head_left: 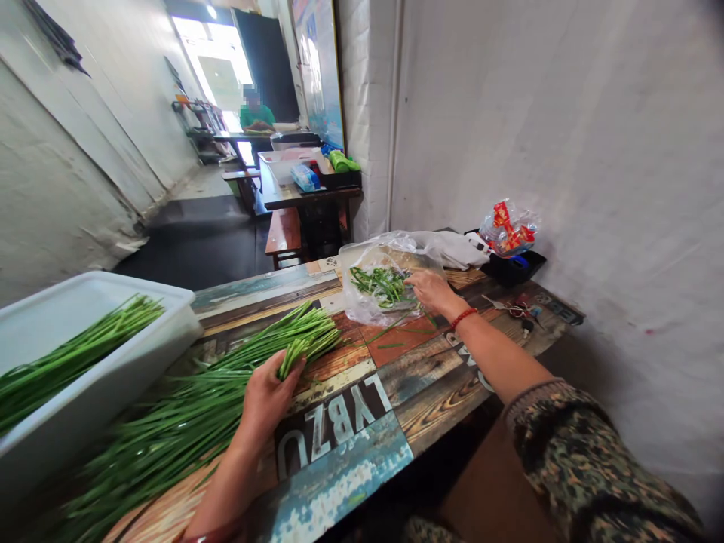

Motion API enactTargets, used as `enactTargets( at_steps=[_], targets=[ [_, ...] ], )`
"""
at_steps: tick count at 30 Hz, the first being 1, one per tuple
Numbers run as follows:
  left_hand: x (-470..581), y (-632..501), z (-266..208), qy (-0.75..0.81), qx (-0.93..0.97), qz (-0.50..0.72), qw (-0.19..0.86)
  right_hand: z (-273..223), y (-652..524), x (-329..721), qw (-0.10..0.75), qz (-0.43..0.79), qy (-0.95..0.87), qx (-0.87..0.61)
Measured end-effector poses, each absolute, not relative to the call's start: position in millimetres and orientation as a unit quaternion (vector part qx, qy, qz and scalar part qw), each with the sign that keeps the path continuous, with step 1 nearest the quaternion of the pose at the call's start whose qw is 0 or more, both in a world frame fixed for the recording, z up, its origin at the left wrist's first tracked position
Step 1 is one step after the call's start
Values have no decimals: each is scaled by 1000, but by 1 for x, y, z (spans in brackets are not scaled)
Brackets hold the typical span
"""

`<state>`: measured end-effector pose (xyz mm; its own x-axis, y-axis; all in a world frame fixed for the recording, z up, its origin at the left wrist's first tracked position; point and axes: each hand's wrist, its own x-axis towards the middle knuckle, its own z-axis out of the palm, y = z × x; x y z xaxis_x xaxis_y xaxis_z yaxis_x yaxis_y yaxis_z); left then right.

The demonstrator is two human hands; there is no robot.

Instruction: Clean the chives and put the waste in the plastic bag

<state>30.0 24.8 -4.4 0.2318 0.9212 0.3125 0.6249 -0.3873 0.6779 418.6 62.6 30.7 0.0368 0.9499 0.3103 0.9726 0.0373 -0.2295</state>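
My left hand (271, 388) is wrapped round a small bunch of garlic chives (292, 354), the pale cut ends poking out past the fingers. Under and beside it lies a big heap of long green chives (175, 411), ends pointing to the right. My right hand (431, 292), with a red bead bracelet at the wrist, is closed at the edge of a clear plastic bag (362, 305). In the bag lie chive scraps (381, 285). What those fingers pinch, if anything, is hidden. A few loose bits (390, 345) lie on the tabletop near the bag.
A white tub (189, 298) holding more chives stands at the left. Keys (517, 308) and a black tray (512, 270) with a red-printed plastic package (509, 230) are at the right, by the wall. Behind are another table (283, 200), a bench (283, 232) and a seated person (257, 117).
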Motion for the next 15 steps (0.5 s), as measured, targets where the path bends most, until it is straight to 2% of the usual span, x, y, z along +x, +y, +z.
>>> enactTargets(
  at_steps=[10,15],
  targets=[
    [30,25,-5,515,764,335,198,38,59,427,203,-54,-707,-676],
    [31,25,-7,519,763,335,190,44,47,406,328,-65,-688,-644]
  ],
)
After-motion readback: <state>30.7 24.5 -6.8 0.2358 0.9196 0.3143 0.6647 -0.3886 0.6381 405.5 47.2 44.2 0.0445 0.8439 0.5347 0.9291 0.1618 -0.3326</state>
